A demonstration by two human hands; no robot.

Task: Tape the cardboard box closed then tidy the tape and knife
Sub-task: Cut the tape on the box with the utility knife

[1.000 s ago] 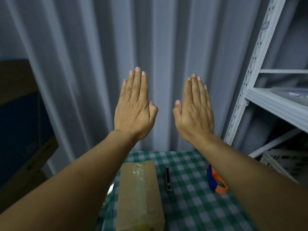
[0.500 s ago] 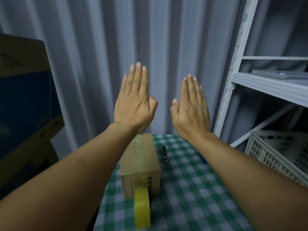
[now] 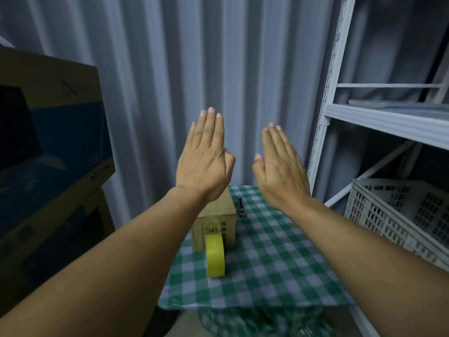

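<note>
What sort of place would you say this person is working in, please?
Probably a small storeroom or packing corner: a white metal shelving rack with a plastic crate, large cartons stacked at the side, and a grey curtain behind a small checked table.

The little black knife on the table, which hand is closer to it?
Right. The right hand is raised just above-right of the knife; the left hand is raised over the box's far side.

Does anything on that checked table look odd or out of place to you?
Mostly tidy. One oddity: the yellow tape roll stands on its edge against the front of the cardboard box, so it might roll. The knife lies flat beside the box. Both the left hand and right hand are raised, open and empty.
</note>
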